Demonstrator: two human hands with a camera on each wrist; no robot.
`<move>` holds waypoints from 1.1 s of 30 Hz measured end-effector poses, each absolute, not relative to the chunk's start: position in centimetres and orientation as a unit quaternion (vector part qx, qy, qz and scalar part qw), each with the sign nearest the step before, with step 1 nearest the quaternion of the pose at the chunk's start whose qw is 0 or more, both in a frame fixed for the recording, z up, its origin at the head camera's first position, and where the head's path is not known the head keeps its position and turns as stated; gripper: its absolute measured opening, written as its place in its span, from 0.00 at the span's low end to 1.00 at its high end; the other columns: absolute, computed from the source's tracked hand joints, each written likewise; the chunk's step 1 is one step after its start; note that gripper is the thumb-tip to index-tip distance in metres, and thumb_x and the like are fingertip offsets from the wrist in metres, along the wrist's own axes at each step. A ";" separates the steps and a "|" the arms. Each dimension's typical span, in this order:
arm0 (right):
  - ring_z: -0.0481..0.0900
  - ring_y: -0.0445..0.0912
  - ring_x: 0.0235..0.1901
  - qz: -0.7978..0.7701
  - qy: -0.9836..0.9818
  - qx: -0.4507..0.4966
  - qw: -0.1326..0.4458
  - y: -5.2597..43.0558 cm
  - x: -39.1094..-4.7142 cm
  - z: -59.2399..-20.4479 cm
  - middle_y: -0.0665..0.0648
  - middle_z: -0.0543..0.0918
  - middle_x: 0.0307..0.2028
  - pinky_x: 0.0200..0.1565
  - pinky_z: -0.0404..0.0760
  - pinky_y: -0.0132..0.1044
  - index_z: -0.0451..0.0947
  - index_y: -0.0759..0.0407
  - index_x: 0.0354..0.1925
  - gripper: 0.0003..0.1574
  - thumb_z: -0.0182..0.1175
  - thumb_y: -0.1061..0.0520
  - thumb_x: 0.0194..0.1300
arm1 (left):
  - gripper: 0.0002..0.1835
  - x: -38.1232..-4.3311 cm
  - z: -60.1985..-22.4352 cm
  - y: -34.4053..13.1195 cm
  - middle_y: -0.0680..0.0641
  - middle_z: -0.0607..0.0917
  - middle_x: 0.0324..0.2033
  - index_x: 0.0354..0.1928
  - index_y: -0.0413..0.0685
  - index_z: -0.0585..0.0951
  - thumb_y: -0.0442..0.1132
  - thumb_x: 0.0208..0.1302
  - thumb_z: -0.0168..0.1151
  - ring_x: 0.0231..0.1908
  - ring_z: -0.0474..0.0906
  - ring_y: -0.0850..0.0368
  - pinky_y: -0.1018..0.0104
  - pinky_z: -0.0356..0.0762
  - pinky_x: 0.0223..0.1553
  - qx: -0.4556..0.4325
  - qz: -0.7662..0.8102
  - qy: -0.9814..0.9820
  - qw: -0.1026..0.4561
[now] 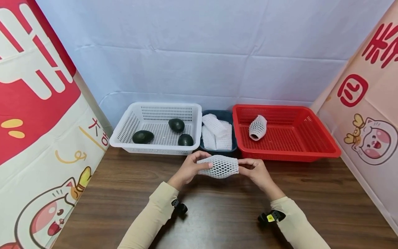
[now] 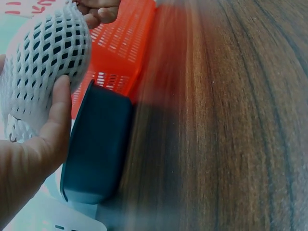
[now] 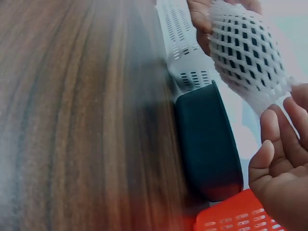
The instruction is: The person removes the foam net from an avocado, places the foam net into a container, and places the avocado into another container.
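Note:
A white foam net sleeve [image 1: 222, 166] lies stretched sideways between both hands above the table, bulging around a dark avocado [image 3: 246, 45] that shows through its mesh. My left hand [image 1: 189, 168] grips the wrapped avocado at the left end, thumb on the near side. At the right end, my right hand [image 1: 257, 174] pinches the net's edge between thumb and fingers. Three bare dark green avocados, one of them the nearest avocado [image 1: 185, 139], lie in the white basket [image 1: 146, 146]. Spare foam nets [image 1: 214, 126] are piled in a dark blue bin [image 1: 228, 114].
Right of the bin stands a red basket [image 1: 289, 155] with one net-covered avocado [image 1: 257, 128] in its left part. All three containers line up at the back of the wooden table [image 1: 224, 214]. A pale cloth [image 1: 199, 52] hangs behind them, printed panels at both sides.

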State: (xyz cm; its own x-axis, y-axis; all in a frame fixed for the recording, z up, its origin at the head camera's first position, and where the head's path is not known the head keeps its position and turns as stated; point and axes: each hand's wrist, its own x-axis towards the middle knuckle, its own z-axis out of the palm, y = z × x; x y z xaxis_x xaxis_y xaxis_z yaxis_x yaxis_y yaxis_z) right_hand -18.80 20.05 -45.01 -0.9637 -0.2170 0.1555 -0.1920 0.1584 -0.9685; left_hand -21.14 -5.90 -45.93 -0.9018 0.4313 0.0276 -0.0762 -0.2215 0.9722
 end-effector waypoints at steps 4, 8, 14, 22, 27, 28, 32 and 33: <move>0.79 0.42 0.37 -0.671 0.717 -0.181 0.048 19.8 -19.0 -45.8 0.47 0.82 0.38 0.34 0.79 0.33 0.70 0.84 0.49 0.25 0.62 0.73 0.53 | 0.17 -21.1 -46.0 -5.9 0.45 0.77 0.39 0.48 0.32 0.74 0.28 0.56 0.63 0.37 0.76 0.55 0.64 0.76 0.35 0.146 0.766 0.604 0.167; 0.79 0.43 0.37 -0.684 0.688 -0.228 0.082 19.4 -19.1 -46.2 0.49 0.81 0.39 0.35 0.79 0.34 0.65 0.85 0.51 0.28 0.61 0.74 0.53 | 0.17 -21.0 -46.0 -6.0 0.45 0.78 0.39 0.46 0.34 0.75 0.29 0.54 0.64 0.37 0.75 0.55 0.64 0.76 0.36 0.144 0.762 0.610 0.164; 0.79 0.44 0.36 -0.664 0.698 -0.249 0.103 18.9 -19.4 -46.6 0.54 0.79 0.40 0.32 0.79 0.35 0.65 0.82 0.53 0.29 0.60 0.76 0.51 | 0.17 -21.0 -46.3 -6.0 0.45 0.79 0.39 0.46 0.37 0.76 0.30 0.53 0.66 0.37 0.76 0.56 0.65 0.75 0.36 0.148 0.752 0.618 0.177; 0.76 0.42 0.31 -0.622 0.726 -0.253 0.150 18.8 -19.5 -47.3 0.62 0.77 0.36 0.27 0.77 0.33 0.68 0.78 0.51 0.27 0.61 0.74 0.52 | 0.17 -20.9 -46.8 -6.3 0.45 0.79 0.40 0.45 0.38 0.77 0.32 0.52 0.68 0.37 0.76 0.56 0.65 0.76 0.36 0.135 0.708 0.665 0.198; 0.75 0.42 0.30 -0.606 0.736 -0.244 0.181 18.8 -19.6 -47.5 0.61 0.76 0.35 0.29 0.76 0.33 0.66 0.77 0.52 0.29 0.61 0.75 0.50 | 0.17 -20.8 -46.9 -6.2 0.45 0.79 0.39 0.44 0.36 0.77 0.31 0.52 0.68 0.36 0.76 0.56 0.64 0.76 0.34 0.123 0.688 0.684 0.209; 0.75 0.43 0.30 -0.603 0.737 -0.244 0.183 18.8 -19.6 -47.4 0.60 0.76 0.35 0.29 0.76 0.33 0.66 0.77 0.52 0.30 0.60 0.75 0.49 | 0.17 -20.8 -46.9 -6.3 0.45 0.79 0.39 0.44 0.36 0.77 0.31 0.53 0.68 0.35 0.76 0.56 0.64 0.76 0.33 0.122 0.686 0.686 0.210; 0.74 0.42 0.30 -0.595 0.740 -0.260 0.175 18.8 -19.7 -47.5 0.57 0.76 0.33 0.29 0.75 0.32 0.68 0.74 0.51 0.28 0.60 0.73 0.49 | 0.17 -20.9 -47.0 -6.2 0.46 0.79 0.39 0.46 0.36 0.76 0.31 0.53 0.68 0.35 0.76 0.57 0.66 0.75 0.32 0.119 0.682 0.689 0.213; 0.74 0.42 0.29 -0.594 0.740 -0.267 0.170 18.8 -19.7 -47.6 0.55 0.76 0.33 0.28 0.75 0.32 0.68 0.73 0.50 0.28 0.61 0.72 0.49 | 0.18 -20.9 -46.9 -6.2 0.46 0.79 0.39 0.46 0.35 0.76 0.31 0.53 0.68 0.35 0.76 0.58 0.66 0.75 0.32 0.120 0.682 0.689 0.215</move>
